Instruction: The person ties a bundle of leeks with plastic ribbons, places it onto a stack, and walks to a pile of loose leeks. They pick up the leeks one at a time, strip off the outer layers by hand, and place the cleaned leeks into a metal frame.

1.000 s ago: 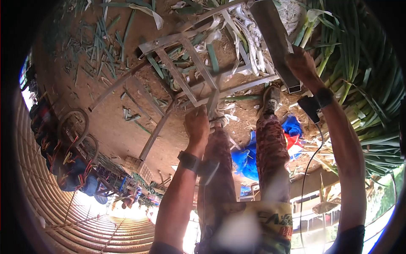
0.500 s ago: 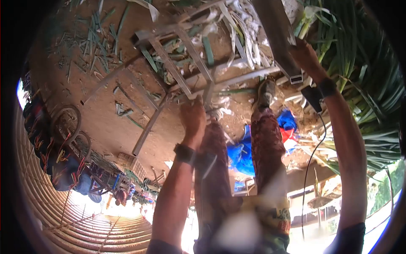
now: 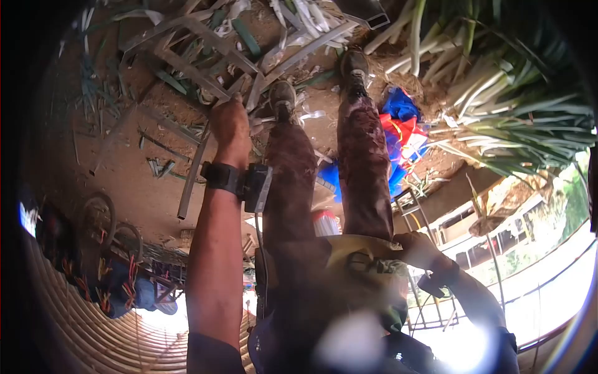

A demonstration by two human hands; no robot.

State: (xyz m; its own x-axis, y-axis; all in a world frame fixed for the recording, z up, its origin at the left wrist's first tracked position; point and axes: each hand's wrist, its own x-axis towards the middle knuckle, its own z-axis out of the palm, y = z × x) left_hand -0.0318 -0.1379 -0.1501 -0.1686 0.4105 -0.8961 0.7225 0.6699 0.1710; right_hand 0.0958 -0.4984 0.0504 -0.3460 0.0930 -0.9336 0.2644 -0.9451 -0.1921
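Observation:
My left hand (image 3: 230, 124) is closed round a bar of a welded metal frame (image 3: 187, 62) that lies on the dirt ahead of my left shoe (image 3: 283, 96). A dark strap and a small black box (image 3: 256, 187) sit on that wrist. My right hand (image 3: 420, 248) is down at my hip, against the hem of my yellow shirt (image 3: 358, 249); its fingers are curled and I cannot see anything in them. A square metal tube (image 3: 367, 12) lies at the top, beyond my right shoe (image 3: 355, 62).
A big heap of long green-and-white stalks (image 3: 498, 106) fills the right side. A blue and red bag (image 3: 402, 124) lies beside my right leg. Cut leaves and white peelings litter the dirt (image 3: 137, 162). Wheels (image 3: 99, 218) stand at the left.
My right hand has left the square tube and dropped to my hip. The view has swung down, so the frame and tube now sit higher. My left hand stays on the frame.

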